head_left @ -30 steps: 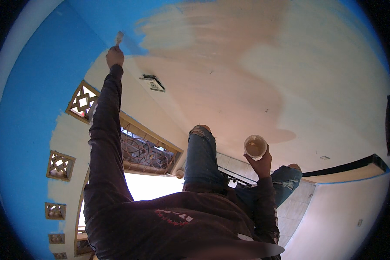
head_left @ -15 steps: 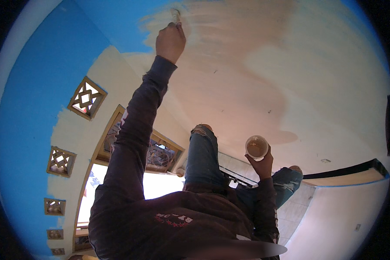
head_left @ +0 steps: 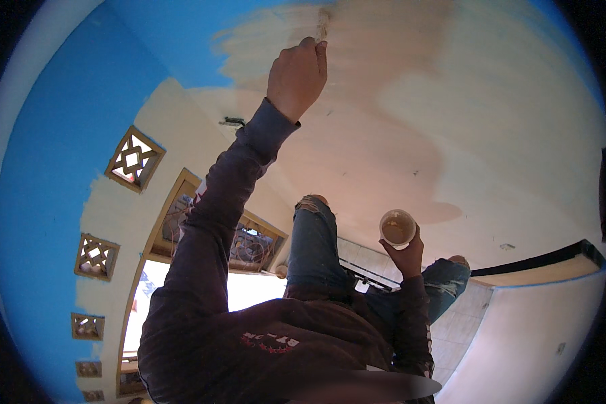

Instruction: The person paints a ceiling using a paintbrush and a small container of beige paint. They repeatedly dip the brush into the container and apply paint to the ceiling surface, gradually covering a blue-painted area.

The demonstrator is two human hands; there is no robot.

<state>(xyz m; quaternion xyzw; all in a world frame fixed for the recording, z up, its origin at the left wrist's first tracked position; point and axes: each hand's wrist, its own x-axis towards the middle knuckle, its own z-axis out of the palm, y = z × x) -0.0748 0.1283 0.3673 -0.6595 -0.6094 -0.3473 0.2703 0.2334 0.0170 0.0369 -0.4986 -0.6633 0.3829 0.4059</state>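
Observation:
My left hand (head_left: 296,74) is closed on a paintbrush (head_left: 322,25), whose bristles reach the painted wall (head_left: 491,121) high in the view, where streaky beige-pink paint meets bright blue. Lower right, my right hand (head_left: 406,252) grips a round plastic cup (head_left: 397,227) of beige paint, held above my bent, ripped-jean knees. The beige surface has a darker pinkish patch with a wavy edge.
On the left, a blue and cream wall (head_left: 40,202) has several latticed vent openings (head_left: 133,159). A barred window frame (head_left: 256,239) and bright opening lie beyond my left arm. A dark-edged ledge (head_left: 532,266) curves at right; a small dark fixture (head_left: 230,122) sits near my wrist.
My left hand with the brush has swept right from the blue corner across the beige-pink paint, reaching higher. My right hand and cup have stayed almost still.

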